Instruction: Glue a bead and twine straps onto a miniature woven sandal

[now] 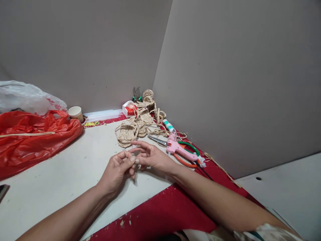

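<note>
My left hand (119,169) is closed in a pinch over the white board (62,177), its fingertips meeting those of the other hand. What it grips, if anything, is too small to make out. My right hand (152,157) has thumb and a finger pinched at the same spot, with its other fingers extended; anything between them is hidden. Just beyond the hands lies a woven straw piece (127,134), with more braided straw pieces (145,115) behind it. To the right are a pink glue gun (179,147) and scissors (160,140), partly overlapping.
A red plastic bag (37,134) and a clear bag (30,97) lie at the left. Toward the back are a paper cup (75,113), clear glue sticks (102,115), a small box (129,109) and pliers (136,94). Grey panels (225,83) stand behind and right.
</note>
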`<state>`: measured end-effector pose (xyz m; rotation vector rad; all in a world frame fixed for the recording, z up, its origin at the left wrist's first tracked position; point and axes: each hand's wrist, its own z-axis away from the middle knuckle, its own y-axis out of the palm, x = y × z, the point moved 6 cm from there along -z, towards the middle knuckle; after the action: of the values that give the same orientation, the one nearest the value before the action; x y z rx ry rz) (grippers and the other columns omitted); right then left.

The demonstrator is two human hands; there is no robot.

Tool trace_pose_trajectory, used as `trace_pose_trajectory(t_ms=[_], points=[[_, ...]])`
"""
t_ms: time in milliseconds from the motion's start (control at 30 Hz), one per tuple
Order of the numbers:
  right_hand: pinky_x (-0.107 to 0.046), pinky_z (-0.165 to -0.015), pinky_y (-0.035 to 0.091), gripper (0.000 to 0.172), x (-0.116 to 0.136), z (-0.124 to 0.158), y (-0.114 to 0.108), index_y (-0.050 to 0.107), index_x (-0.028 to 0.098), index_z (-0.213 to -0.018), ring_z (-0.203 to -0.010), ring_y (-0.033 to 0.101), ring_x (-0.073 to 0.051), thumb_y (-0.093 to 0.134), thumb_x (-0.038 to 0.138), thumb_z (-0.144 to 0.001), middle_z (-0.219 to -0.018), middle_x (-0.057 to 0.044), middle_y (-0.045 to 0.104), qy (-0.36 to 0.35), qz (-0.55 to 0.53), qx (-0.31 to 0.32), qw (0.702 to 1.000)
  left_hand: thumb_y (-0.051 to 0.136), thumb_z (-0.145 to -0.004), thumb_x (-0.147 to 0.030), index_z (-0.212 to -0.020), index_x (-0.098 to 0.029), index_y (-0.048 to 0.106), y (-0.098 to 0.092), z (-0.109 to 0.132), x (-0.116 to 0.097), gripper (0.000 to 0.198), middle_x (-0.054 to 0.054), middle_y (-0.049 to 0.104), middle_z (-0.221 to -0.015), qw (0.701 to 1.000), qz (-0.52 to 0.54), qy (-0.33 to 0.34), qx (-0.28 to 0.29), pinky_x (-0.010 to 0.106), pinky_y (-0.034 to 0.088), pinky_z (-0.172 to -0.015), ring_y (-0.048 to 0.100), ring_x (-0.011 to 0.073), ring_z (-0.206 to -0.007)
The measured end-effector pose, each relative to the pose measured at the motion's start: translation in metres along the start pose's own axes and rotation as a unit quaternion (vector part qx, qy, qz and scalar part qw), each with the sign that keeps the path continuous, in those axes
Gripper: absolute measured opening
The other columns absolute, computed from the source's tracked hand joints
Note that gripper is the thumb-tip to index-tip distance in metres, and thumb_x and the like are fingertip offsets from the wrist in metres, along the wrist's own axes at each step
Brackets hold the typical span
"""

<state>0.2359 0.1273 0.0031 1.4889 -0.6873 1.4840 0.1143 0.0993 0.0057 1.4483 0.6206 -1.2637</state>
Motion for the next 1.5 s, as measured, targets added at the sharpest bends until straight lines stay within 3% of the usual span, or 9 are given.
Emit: trace_pose_trajectory(t_ms=[200, 533, 767, 967, 1033, 1233, 1367, 1500], points=[[-0.017, -0.051, 0.05, 0.069, -0.004, -0.001, 0.006, 0.052, 0.024, -0.129, -0.073, 0.065, -0.01, 0.082, 0.028, -0.067, -0.117, -0.008, 0.061, 0.03, -0.032, 0.042, 0.998, 0.069, -0.08, -0.033, -0.072, -0.017, 0.051, 0.009, 0.003, 0.002, 0.025, -0.006, 0.044, -0.048, 0.995, 0.083, -0.043, 0.019, 0.019, 0.038, -0.048, 0.038, 0.0059, -0.045], [-0.017, -0.051, 0.053, 0.067, -0.008, 0.001, 0.016, 0.052, 0.022, -0.129, -0.07, 0.069, -0.012, 0.082, 0.026, -0.069, -0.106, -0.006, 0.066, 0.042, -0.116, 0.093, 0.988, 0.07, -0.078, -0.032, -0.072, -0.016, 0.055, 0.02, 0.013, -0.006, 0.023, -0.006, 0.043, -0.049, 0.992, 0.113, -0.044, 0.018, 0.018, 0.039, -0.049, 0.044, 0.0071, -0.048], [-0.019, -0.052, 0.051, 0.068, -0.014, 0.008, 0.028, 0.047, 0.017, -0.13, -0.064, 0.07, -0.015, 0.079, 0.036, -0.073, -0.077, -0.005, 0.072, 0.107, -0.174, 0.139, 0.969, 0.066, -0.081, -0.038, -0.071, -0.017, 0.051, 0.019, 0.017, -0.013, 0.027, -0.007, 0.046, -0.047, 0.998, 0.036, 0.028, -0.04, 0.023, 0.045, -0.052, 0.047, 0.0082, -0.044], [-0.021, -0.063, 0.052, 0.048, -0.017, 0.013, 0.035, 0.056, 0.017, -0.118, -0.068, 0.067, -0.011, 0.077, 0.027, -0.076, -0.079, -0.003, 0.069, 0.136, -0.231, 0.161, 0.95, 0.062, -0.085, -0.041, -0.074, -0.018, 0.051, 0.013, 0.02, -0.016, 0.027, -0.006, 0.049, -0.052, 0.992, -0.063, 0.088, -0.063, 0.024, 0.046, -0.053, 0.05, 0.0097, -0.049], [-0.022, -0.065, 0.053, 0.045, -0.019, 0.012, 0.032, 0.058, 0.017, -0.116, -0.071, 0.067, -0.012, 0.077, 0.026, -0.076, -0.081, -0.002, 0.068, 0.151, -0.252, 0.146, 0.945, 0.06, -0.086, -0.04, -0.074, -0.019, 0.05, 0.012, 0.022, -0.018, 0.026, -0.006, 0.049, -0.054, 0.987, -0.091, 0.108, -0.073, 0.023, 0.046, -0.053, 0.051, 0.0098, -0.05], [-0.017, -0.053, 0.05, 0.041, -0.015, 0.007, 0.008, 0.061, 0.017, -0.111, -0.067, 0.063, -0.008, 0.077, 0.023, -0.074, -0.097, -0.005, 0.069, 0.116, -0.266, -0.016, 0.957, 0.059, -0.087, -0.036, -0.075, -0.019, 0.052, 0.011, 0.029, -0.026, 0.022, -0.005, 0.051, -0.058, 0.962, -0.176, 0.187, -0.098, 0.021, 0.044, -0.054, 0.05, 0.008, -0.051], [-0.017, -0.051, 0.05, 0.033, -0.005, 0.008, 0.012, 0.066, 0.017, -0.103, -0.059, 0.06, -0.008, 0.076, 0.033, -0.076, -0.074, 0.0, 0.065, 0.023, -0.157, -0.026, 0.987, 0.062, -0.085, -0.037, -0.072, -0.018, 0.052, 0.007, 0.019, -0.019, 0.025, -0.004, 0.053, -0.054, 0.977, -0.15, 0.127, -0.076, 0.02, 0.042, -0.051, 0.05, 0.0079, -0.049], [-0.018, -0.048, 0.046, 0.032, 0.002, 0.012, 0.014, 0.067, 0.015, -0.085, -0.051, 0.054, -0.006, 0.075, 0.044, -0.074, -0.062, 0.003, 0.059, -0.037, -0.089, -0.028, 0.995, 0.067, -0.081, -0.038, -0.068, -0.017, 0.05, 0.001, 0.008, -0.012, 0.03, -0.005, 0.053, -0.049, 0.986, -0.136, 0.085, -0.054, 0.019, 0.039, -0.046, 0.047, 0.0074, -0.044]])
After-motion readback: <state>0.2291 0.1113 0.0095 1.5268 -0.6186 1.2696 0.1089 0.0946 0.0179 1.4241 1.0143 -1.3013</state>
